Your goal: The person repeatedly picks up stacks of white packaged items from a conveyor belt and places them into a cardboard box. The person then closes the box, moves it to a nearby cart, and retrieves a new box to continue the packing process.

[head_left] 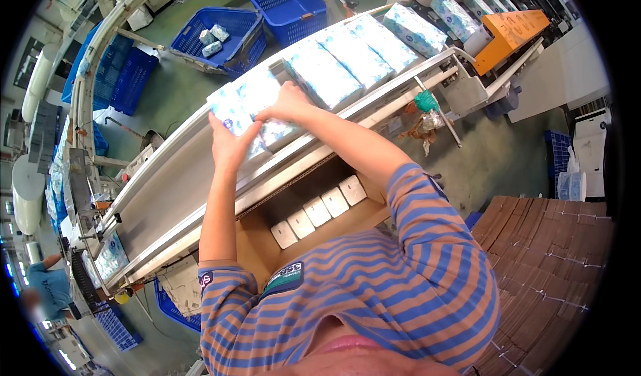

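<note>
A blue-and-white wrapped tissue pack (248, 102) lies on the grey conveyor belt (167, 196) in front of me. My left hand (230, 145) presses on its left end and my right hand (288, 103) grips its right side, so both hands hold it. More packs of the same kind (354, 59) follow in a row up the belt to the right. Below the belt stands an open cardboard box (320, 219) with a row of white pack ends (317, 211) showing inside.
Blue plastic crates (227, 35) stand on the green floor beyond the belt, one holding a few packs. An orange-topped machine (507, 29) feeds the belt at the upper right. Flat cardboard sheets (554, 262) are stacked at my right. Another person (47, 286) works at the far left.
</note>
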The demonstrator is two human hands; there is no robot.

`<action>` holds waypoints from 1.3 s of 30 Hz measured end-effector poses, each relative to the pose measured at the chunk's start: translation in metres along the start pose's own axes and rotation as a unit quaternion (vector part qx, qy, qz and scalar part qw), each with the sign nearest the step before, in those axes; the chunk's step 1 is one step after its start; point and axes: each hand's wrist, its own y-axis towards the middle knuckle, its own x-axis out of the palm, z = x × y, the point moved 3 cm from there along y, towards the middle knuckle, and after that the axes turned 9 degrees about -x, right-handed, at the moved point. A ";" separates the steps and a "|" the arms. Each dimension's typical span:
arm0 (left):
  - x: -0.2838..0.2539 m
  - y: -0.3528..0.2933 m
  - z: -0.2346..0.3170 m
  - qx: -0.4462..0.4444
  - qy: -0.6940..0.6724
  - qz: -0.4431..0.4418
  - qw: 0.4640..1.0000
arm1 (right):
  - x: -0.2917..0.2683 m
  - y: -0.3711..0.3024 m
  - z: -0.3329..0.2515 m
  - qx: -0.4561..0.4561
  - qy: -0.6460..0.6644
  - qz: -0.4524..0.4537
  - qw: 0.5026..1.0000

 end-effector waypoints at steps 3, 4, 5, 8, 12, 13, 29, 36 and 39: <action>-0.025 0.007 -0.032 0.005 -0.105 -0.015 0.994 | 0.017 -0.006 -0.019 -0.058 0.204 -0.009 0.977; -0.033 0.001 -0.044 0.006 -0.135 -0.019 0.991 | 0.021 -0.021 -0.026 -0.088 0.250 -0.013 0.964; -0.042 0.000 -0.062 -0.003 -0.147 -0.021 0.989 | 0.015 -0.037 -0.038 -0.204 0.216 0.027 0.955; -0.057 -0.020 -0.059 -0.053 -0.145 -0.019 0.988 | -0.020 -0.069 -0.065 -0.441 0.234 0.078 0.863; -0.067 -0.013 -0.075 -0.039 -0.107 0.017 0.993 | -0.052 -0.075 -0.081 -0.514 0.230 0.137 0.815; -0.069 -0.013 -0.077 -0.037 -0.105 0.025 0.993 | -0.055 -0.075 -0.081 -0.538 0.225 0.156 0.798; -0.103 -0.030 -0.096 -0.063 -0.050 0.057 0.995 | -0.090 -0.097 -0.135 -0.563 -0.060 0.369 0.737; -0.072 -0.028 -0.073 -0.042 0.062 0.076 0.994 | 0.070 -0.059 -0.080 -0.293 -0.187 -0.013 0.938; -0.052 -0.033 -0.057 -0.028 0.087 0.084 0.992 | 0.056 -0.045 -0.085 -0.232 -0.235 0.029 0.943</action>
